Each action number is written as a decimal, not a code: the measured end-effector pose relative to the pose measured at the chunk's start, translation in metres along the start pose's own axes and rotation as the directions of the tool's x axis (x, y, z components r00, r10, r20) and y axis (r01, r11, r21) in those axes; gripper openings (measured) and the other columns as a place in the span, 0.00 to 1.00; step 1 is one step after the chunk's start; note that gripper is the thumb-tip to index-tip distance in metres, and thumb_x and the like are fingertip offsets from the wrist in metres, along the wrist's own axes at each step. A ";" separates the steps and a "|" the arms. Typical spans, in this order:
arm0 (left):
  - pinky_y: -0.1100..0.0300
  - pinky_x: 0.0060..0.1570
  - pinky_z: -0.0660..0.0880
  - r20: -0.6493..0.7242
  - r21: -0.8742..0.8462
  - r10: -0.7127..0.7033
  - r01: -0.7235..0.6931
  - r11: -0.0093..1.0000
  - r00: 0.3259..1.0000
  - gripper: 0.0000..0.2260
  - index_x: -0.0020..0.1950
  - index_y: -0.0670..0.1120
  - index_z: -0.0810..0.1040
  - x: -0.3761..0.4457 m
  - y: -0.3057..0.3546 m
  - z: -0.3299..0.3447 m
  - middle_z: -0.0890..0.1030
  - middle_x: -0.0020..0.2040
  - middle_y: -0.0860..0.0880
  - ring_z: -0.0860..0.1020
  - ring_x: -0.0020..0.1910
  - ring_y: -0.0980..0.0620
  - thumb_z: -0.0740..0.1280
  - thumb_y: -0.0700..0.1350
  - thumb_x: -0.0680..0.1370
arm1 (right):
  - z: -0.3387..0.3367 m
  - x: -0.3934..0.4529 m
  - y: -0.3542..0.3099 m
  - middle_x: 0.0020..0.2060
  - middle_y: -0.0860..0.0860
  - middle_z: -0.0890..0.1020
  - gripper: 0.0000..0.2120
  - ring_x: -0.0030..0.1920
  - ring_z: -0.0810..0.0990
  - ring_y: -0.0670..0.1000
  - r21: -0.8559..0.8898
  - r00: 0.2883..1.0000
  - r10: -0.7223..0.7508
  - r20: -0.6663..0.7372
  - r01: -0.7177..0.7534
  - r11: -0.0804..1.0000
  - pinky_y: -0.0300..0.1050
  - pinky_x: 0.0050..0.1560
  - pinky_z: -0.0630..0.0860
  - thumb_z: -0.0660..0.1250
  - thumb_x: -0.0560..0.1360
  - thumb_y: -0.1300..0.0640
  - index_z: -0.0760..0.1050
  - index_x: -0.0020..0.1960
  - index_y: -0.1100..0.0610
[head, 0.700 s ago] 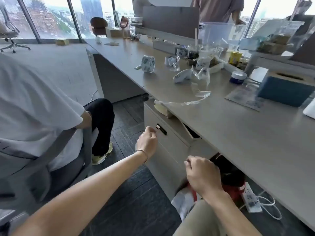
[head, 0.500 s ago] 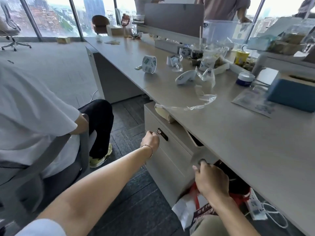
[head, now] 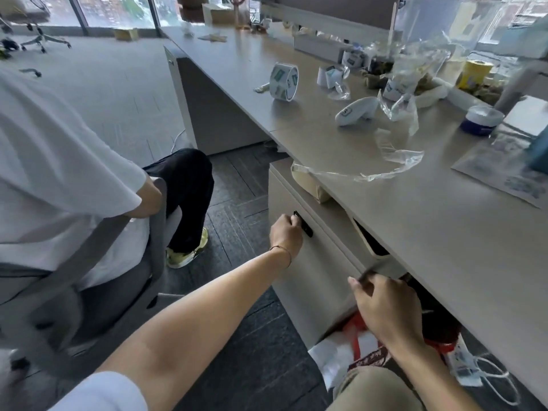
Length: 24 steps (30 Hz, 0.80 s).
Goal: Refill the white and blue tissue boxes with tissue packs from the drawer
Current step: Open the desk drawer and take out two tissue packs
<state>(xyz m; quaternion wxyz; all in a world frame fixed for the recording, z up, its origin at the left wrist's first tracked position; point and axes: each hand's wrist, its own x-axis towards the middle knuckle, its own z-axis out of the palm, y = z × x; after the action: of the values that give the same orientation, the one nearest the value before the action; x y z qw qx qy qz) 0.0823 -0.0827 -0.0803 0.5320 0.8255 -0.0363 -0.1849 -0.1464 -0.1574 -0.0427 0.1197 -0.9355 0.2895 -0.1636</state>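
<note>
Under the desk (head: 444, 232): one drawer (head: 314, 256), pulled partway out, long axis running away along the desk edge, front facing the chair side. Left hand (head: 286, 235) curled shut on the black handle (head: 302, 223). Right hand (head: 385, 310) at the drawer's near corner, fingers bent, can't tell if gripping. One blue box (head: 539, 149) at the frame's right edge.

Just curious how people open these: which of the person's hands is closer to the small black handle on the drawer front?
The left hand. Its fingers reach the black handle; whether they grip it is unclear. The right hand is lower, by the drawer unit's near corner.
</note>
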 end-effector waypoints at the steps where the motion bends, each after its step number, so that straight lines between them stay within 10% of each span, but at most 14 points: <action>1: 0.46 0.47 0.80 -0.010 -0.003 -0.003 0.003 1.000 1.000 0.15 0.36 0.48 0.69 -0.004 0.000 -0.004 0.82 0.43 0.41 0.82 0.44 0.38 0.56 0.52 0.80 | -0.001 0.001 -0.001 0.25 0.48 0.80 0.19 0.27 0.80 0.52 0.022 1.000 -0.010 0.009 0.010 1.000 0.47 0.29 0.77 0.68 0.76 0.43 0.77 0.31 0.53; 6: 0.52 0.40 0.66 -0.099 -0.036 0.030 -0.034 0.999 0.995 0.15 0.36 0.47 0.65 -0.030 -0.020 -0.046 0.74 0.37 0.47 0.71 0.39 0.46 0.56 0.45 0.83 | 0.003 -0.008 -0.035 0.21 0.44 0.70 0.23 0.24 0.71 0.45 0.079 0.977 -0.184 0.112 0.175 0.981 0.44 0.27 0.71 0.66 0.75 0.42 0.64 0.27 0.50; 12: 0.53 0.37 0.60 -0.176 -0.035 0.044 -0.051 0.998 0.983 0.16 0.35 0.45 0.63 -0.048 -0.056 -0.105 0.71 0.34 0.49 0.68 0.35 0.49 0.57 0.42 0.83 | 0.013 -0.032 -0.095 0.29 0.49 0.81 0.20 0.33 0.80 0.51 0.038 0.917 -0.291 0.274 0.292 0.956 0.46 0.33 0.70 0.61 0.73 0.39 0.69 0.30 0.52; 19: 0.38 0.40 0.74 -0.224 -0.077 0.058 -0.077 0.994 0.973 0.16 0.35 0.44 0.65 -0.050 -0.100 -0.149 0.71 0.31 0.45 0.72 0.34 0.44 0.53 0.56 0.72 | 0.022 -0.066 -0.139 0.33 0.52 0.84 0.19 0.38 0.82 0.55 0.063 0.898 -0.353 0.262 0.349 0.935 0.48 0.37 0.71 0.59 0.71 0.37 0.70 0.33 0.52; 24: 0.49 0.39 0.65 -0.263 -0.062 0.014 -0.031 0.998 0.965 0.15 0.37 0.43 0.67 -0.070 -0.094 -0.164 0.76 0.38 0.41 0.75 0.41 0.40 0.56 0.48 0.81 | 0.027 -0.078 -0.154 0.33 0.49 0.83 0.20 0.36 0.81 0.53 0.134 0.887 -0.385 0.257 0.362 0.923 0.47 0.38 0.73 0.59 0.72 0.36 0.73 0.34 0.52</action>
<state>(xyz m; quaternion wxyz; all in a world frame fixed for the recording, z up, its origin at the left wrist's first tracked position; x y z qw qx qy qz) 0.0608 0.1176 -0.0858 0.5609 0.8244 0.0312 -0.0688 -0.1194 0.0146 -0.0370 0.1638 -0.9815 0.0776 -0.0623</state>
